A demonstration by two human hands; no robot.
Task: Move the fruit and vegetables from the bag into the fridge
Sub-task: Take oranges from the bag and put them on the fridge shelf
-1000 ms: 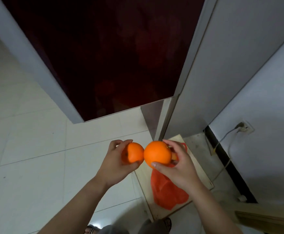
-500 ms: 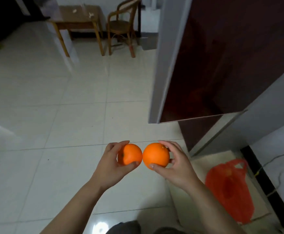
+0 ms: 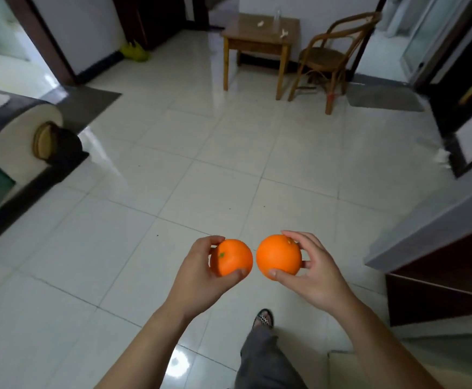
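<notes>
My left hand (image 3: 201,272) cups one orange (image 3: 233,258), my right hand (image 3: 315,269) another orange (image 3: 278,256); firm, smooth, round, best gripped around the middle.

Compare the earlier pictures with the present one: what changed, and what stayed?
The view has swung left, away from the fridge, now at the right edge; the red bag has left the picture, and a table and chair have come in. The left orange and right orange, touching at first, now have a gap between them. Unchanged: the left hand grips one, the right hand the other.
</notes>
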